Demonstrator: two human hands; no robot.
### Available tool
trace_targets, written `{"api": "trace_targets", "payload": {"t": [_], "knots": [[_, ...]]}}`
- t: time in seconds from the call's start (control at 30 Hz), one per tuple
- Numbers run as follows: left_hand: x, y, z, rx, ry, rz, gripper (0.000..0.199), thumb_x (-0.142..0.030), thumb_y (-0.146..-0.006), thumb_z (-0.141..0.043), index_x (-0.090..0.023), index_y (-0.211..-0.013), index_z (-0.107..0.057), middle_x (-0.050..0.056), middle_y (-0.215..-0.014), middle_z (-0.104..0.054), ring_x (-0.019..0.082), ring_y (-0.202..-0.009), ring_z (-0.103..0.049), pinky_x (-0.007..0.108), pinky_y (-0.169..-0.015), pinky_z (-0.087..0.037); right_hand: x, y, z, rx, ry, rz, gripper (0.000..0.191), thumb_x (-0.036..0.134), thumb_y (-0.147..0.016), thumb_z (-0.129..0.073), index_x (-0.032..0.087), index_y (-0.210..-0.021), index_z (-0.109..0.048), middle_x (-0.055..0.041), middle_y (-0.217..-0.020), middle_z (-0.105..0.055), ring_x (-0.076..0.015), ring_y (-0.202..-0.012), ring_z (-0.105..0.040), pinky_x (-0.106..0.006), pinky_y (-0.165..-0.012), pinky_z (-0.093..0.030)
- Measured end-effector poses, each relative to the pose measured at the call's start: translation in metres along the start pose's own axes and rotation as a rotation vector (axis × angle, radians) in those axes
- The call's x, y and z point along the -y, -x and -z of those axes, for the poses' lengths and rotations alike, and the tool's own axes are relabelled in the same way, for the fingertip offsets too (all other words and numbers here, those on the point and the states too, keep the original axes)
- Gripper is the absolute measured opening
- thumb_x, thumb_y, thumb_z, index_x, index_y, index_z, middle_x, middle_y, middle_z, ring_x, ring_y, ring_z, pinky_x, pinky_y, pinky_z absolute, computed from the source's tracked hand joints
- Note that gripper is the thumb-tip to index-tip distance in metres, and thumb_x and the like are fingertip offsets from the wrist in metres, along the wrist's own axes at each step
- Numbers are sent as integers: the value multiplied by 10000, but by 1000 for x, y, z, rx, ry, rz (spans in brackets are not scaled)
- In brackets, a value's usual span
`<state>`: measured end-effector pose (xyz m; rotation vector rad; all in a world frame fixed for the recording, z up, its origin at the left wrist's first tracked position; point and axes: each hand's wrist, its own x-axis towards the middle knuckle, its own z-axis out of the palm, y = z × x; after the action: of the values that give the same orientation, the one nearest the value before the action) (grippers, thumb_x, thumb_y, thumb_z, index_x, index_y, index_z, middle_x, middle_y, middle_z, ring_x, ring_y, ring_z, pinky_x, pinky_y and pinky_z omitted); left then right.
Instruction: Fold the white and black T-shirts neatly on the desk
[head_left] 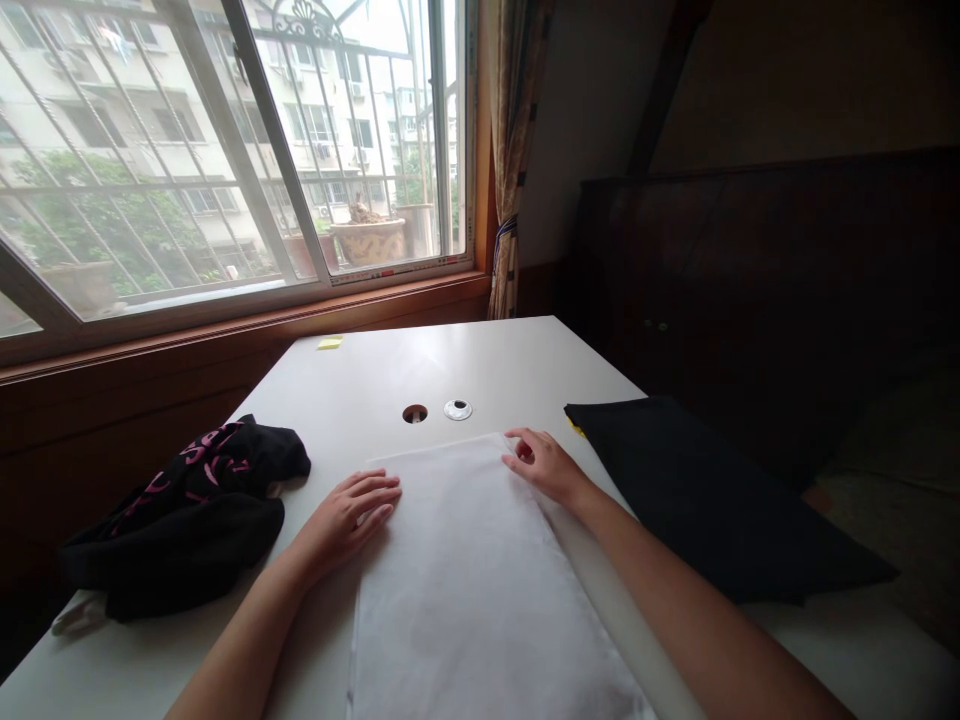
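- One table [495, 365] is seen
- Two hands are counted: left hand [352, 515], right hand [551, 468]
- Three cloth items are counted: one white cloth [469, 580] between the side edges, one black garment [195, 540] by the left edge, one dark cloth [712, 490] along the right edge
- One yellow note [330, 342] is seen near the far left corner
- One hole [415, 413] and one round cap [453, 411] are seen

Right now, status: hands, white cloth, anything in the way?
Left hand at left edge of white cloth; right hand at its far right corner. White cloth flat on white table. Black garment with pink lettering left, dark cloth right, neither touching it.
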<state>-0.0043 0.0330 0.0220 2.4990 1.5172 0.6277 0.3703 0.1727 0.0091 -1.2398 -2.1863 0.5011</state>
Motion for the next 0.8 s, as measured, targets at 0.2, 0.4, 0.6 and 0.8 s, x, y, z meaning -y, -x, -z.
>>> {"api": "trace_targets", "payload": {"t": [0.2, 0.4, 0.6, 0.8], "knots": [[1, -1, 2, 71, -44, 166, 448, -473, -1058, -426, -341, -1459, -574, -3, -1485, -607, 260, -1444, -491, 522, -1244, -332, 10, 6, 10, 173, -152, -110, 558, 378, -830, -684, 289, -1375, -599, 25, -872, -654, -169, -739, -613, -301, -728, -488], [8, -14, 4, 88, -70, 288, 482, -477, -1074, -334, -347, -1496, -526, -9, -1545, -542, 278, -1533, -342, 584, -1249, -260, 10, -7, -5, 0, -219, -154, 456, 397, -862, -646, 284, -1304, -644, -5, -912, -699, -204, -807, -649, -345, -785, -542], [29, -16, 4, -5, -156, 431, 498, -450, -1074, -294, -310, -1479, -547, 39, -1555, -537, 294, -1559, -274, 618, -1227, -278, 6, -13, -16, -20, -248, -25, 571, 345, -880, -630, 301, -1443, -546, -62, -1359, -654, -242, -1123, -650, -428, -1041, -512], [50, -2, 1, -69, -206, 488, 523, -426, -1060, -324, -249, -1521, -495, 62, -1559, -533, 311, -1567, -245, 570, -1238, -288, 28, 7, -3, 8, -76, 312, 332, 262, -912, -641, 267, -1240, -690, -81, -1374, -630, -278, -1251, -565, -492, -1114, -441]]}}
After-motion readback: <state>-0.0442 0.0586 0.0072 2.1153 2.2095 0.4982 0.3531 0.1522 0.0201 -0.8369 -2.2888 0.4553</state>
